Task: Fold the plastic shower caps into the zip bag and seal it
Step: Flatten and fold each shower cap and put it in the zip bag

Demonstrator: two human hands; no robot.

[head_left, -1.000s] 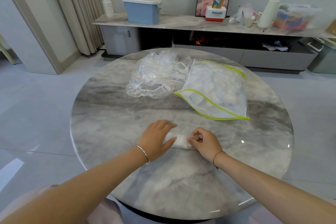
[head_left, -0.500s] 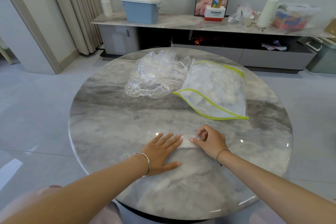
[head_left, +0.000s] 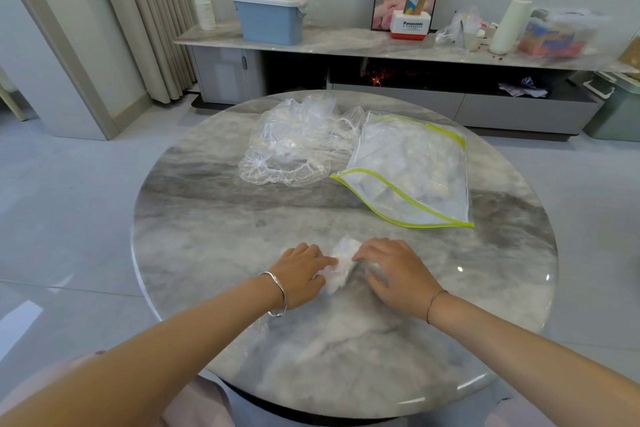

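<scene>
On the round grey marbled surface [head_left: 207, 236] one folded clear plastic shower cap [head_left: 343, 253] lies as a small whitish bundle toward the near edge, about midway between the left and right edges, with one hand at each end. The left hand [head_left: 299, 269] has its fingers [head_left: 325, 261] curled, their tips pinching the shower cap's left end. The right hand [head_left: 394, 270] lies over the right end with its fingers bent and pointing left, and a little plastic shows between thumb and forefinger; whether it grips the shower cap or only presses it down cannot be told. Each wrist carries one band: a silver bangle [head_left: 277, 291] on the left, a thin dark bracelet [head_left: 434, 302] on the right. Toward the far edge sits one heap of loose, crumpled clear shower caps [head_left: 294, 146]; how many are in it cannot be counted. Touching that heap on its right lies one clear zip bag with yellow-green edging [head_left: 415, 166], its mouth gaping toward the middle of the surface, with several pale folded pieces inside, their number unreadable. Beyond the surface stands one long grey sideboard [head_left: 346, 42], with one blue lidded bin [head_left: 270, 17] on its top.
</scene>
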